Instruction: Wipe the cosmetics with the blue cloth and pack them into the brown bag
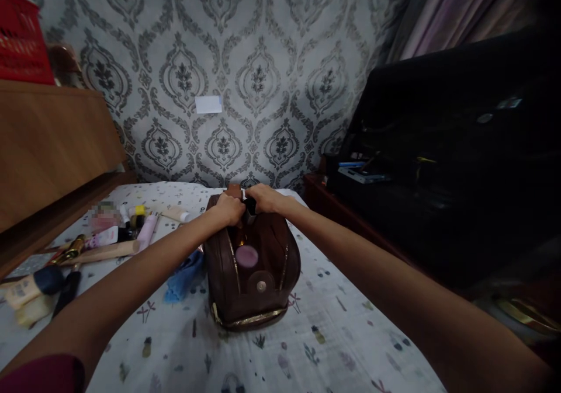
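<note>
A brown toiletry bag (254,308) stands on the printed sheet, its gold zipper undone and its top gaping. Inside lie a pink round item (246,256) and a small amber, shiny item (241,240). At the bag's far rim, my left hand (230,209) is closed, its fingertips hidden by the bag and the hand itself. My right hand (264,199) is beside it, fingers curled over a small black object (250,208) between the two hands. Behind them a tan strap tab (234,191) shows. Left of the bag lies a crumpled blue cloth (184,276).
Several cosmetics, including a pink tube (148,229) and a dark-capped bottle (30,288), lie spread at left by a wooden headboard (56,148). A red basket (24,40) sits on top. Patterned wallpaper is ahead; a large black case (438,165) stands at right.
</note>
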{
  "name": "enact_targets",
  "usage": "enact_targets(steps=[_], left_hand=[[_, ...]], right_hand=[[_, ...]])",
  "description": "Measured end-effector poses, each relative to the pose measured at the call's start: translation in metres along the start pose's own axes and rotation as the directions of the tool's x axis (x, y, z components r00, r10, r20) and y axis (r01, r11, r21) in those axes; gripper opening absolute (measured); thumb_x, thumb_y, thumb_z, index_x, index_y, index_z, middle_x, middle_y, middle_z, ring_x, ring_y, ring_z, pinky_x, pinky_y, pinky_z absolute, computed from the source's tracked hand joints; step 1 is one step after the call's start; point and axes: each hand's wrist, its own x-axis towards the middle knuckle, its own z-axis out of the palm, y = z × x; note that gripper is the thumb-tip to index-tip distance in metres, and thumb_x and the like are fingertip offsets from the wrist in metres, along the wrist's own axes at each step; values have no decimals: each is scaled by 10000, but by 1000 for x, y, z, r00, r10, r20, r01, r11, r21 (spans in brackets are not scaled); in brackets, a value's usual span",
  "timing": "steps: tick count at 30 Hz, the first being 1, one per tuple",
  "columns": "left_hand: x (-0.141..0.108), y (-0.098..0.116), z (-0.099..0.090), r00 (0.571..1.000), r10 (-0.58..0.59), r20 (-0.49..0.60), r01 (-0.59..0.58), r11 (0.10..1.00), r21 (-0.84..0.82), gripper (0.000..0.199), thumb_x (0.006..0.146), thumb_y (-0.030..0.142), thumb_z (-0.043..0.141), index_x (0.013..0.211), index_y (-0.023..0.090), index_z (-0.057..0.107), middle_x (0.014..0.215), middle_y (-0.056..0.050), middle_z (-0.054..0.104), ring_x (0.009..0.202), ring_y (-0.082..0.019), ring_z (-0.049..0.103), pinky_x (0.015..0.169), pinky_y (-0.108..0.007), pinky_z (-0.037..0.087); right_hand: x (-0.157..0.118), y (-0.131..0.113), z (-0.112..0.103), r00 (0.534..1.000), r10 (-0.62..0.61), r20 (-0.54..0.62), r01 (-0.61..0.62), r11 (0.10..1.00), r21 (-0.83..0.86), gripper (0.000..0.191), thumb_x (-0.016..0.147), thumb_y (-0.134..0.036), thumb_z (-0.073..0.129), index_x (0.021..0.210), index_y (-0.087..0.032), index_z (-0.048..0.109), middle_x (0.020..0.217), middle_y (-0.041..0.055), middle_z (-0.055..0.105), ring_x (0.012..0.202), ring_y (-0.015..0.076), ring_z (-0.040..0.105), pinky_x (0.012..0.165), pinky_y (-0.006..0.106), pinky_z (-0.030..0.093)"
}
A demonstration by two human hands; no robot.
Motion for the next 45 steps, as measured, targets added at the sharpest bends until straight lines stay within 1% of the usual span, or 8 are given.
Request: enact_targets(steps=[11, 16, 20, 23, 27, 33, 38, 45], left_hand=[[-1, -4, -8, 999, -20, -29, 19, 998, -54, 479, 811, 509, 672, 1133, 156, 707, 1179, -162, 715, 1071, -296, 677, 866, -324, 525], [-14, -12, -24, 999, 39, -30, -41, 997, -66, 360, 859, 356, 605, 1155, 170, 691, 1178, -136, 713, 1060, -258, 675, 823, -283, 520], [-27, -16, -29, 989, 135, 52, -132, 989, -72, 284, 824, 287, 630, 1088, 255, 732, 1115, -60, 744, 1003, -231, 691, 775, -260, 515], [-29, -11, -25, 973, 179, 147, -173, 983, -55, 329, 750, 350, 718, 1076, 305, 740, 1074, -37, 761, 960, -247, 704, 758, -278, 523], [-21, 3, -8, 953, 204, 223, -202, 979, -31, 451, 652, 372, 809, 1087, 273, 739, 1102, -108, 756, 996, -324, 700, 797, -359, 541], [-10, 16, 10, 951, 254, 177, -251, 967, -38, 376, 683, 256, 796, 1055, 233, 744, 1211, -138, 717, 1160, -329, 645, 902, -351, 527], [-12, 11, 14, 948, 273, 165, -273, 962, -25, 358, 722, 296, 762, 1067, 203, 734, 1186, -151, 722, 1116, -330, 665, 876, -359, 540], [-14, 11, 19, 952, 273, 137, -271, 962, -32, 366, 812, 352, 698, 1126, 163, 701, 1221, -179, 698, 1112, -331, 667, 886, -385, 546]], right_hand=[[-1, 0, -3, 999, 15, 37, -17, 999, 35, 416, 789, -167, 688, 1204, -152, 658, 1210, 133, 700, 1135, 273, 648, 857, 267, 487], [-9, -2, -14, 995, 82, 60, -86, 994, 62, 632, 751, -231, 760, 1350, -197, 558, 1306, 119, 653, 1192, 280, 622, 866, 281, 504], [-23, -3, -22, 992, 120, 32, -123, 989, 78, 634, 829, -333, 708, 1412, -212, 491, 1379, 122, 595, 1265, 276, 568, 928, 300, 488], [-32, -5, -21, 992, 126, 21, -127, 990, 68, 617, 855, -368, 681, 1418, -222, 476, 1370, 118, 589, 1247, 270, 575, 924, 299, 489], [-33, -18, -11, 992, 122, 45, -122, 993, 2, 594, 767, -281, 772, 1323, -209, 576, 1325, 152, 594, 1133, 294, 633, 879, 327, 518], [-15, -36, 0, 993, 114, -25, -116, 988, -102, 335, 886, -129, 589, 1212, -123, 666, 1357, 221, 558, 1270, 340, 532, 988, 436, 482], [-7, -30, 1, 997, 66, -37, -70, 991, -113, 326, 934, -115, 506, 1214, -104, 674, 1258, 211, 651, 1167, 295, 630, 931, 363, 528], [-5, -29, 4, 998, 52, -47, -57, 992, -114, 334, 931, -125, 512, 1219, -91, 679, 1245, 216, 668, 1175, 320, 635, 931, 380, 536]])
